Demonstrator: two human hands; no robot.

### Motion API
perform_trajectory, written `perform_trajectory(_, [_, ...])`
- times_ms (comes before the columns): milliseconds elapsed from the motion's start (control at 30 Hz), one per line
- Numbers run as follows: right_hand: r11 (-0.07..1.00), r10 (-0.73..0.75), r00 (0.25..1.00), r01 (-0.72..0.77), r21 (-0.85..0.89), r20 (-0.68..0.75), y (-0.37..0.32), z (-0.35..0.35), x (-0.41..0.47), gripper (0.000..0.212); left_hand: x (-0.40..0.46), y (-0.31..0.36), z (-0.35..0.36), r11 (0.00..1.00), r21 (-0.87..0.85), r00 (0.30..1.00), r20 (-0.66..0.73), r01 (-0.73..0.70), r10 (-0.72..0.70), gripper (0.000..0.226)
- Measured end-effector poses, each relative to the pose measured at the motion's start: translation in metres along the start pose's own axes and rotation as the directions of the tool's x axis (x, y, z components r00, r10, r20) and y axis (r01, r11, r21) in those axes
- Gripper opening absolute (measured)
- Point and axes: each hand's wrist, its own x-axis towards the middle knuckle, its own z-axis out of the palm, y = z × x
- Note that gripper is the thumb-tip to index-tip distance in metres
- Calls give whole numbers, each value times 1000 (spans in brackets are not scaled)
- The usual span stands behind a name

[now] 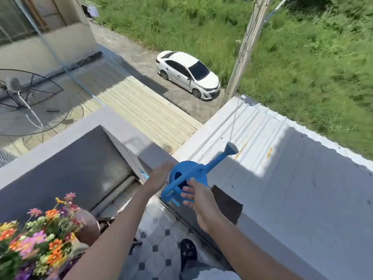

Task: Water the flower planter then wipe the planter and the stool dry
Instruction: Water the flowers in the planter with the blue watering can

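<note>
A blue plastic watering can (188, 178) sits just below the middle of the frame, held up over the corner of a grey balcony wall (282, 209). Its body is round and smooth, with a dark round filling hole on top, a straight bar handle running across it, and a long thin spout ending in a flared rose that points toward the upper right.

The right hand (198, 201) has its grip clenched around the lower end of the bar handle, fingers curled under it. The left hand (161, 176) lies flat against the can's left side, touching the body; whether its grip closes on anything I cannot tell.

In the lower left corner stands the flower planter (88, 227), a rounded brown pot crowded with small orange, pink, purple and yellow blooms (40, 239) and green leaves, well apart from the can. Between the arms shows a floor (159, 251) of pale octagonal tiles with small dark squares, and a dark shoe (188, 253) on it.

Beyond the wall lie ribbed corrugated metal roofs (252, 128), one silvery and one dull tan. A mesh satellite dish (26, 91) fills the left edge. Higher up, a white car (186, 74) stands on concrete beside a tall pole (247, 47), with rough green grass (312, 57) across the upper right.
</note>
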Motion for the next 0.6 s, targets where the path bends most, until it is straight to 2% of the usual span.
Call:
perform_trajectory(133, [996, 49, 997, -53, 67, 62, -2, 13, 22, 30, 13, 8, 12, 1000, 8, 1000, 7, 29, -29, 33])
perform_trajectory(267, [998, 48, 993, -52, 31, 111, -9, 18, 30, 24, 13, 7, 14, 998, -44, 999, 12, 41, -40, 45])
perform_trajectory(433, [986, -1, 989, 25, -162, 149, -26, 20, 36, 28, -1, 7, 4, 989, -140, 996, -68, 43, -53, 38])
perform_trajectory(600, [830, -95, 939, 257, -495, 330, -37, 43, 11, 32, -39, -7, -22, 970, -244, 985, -170, -4, -39, 53])
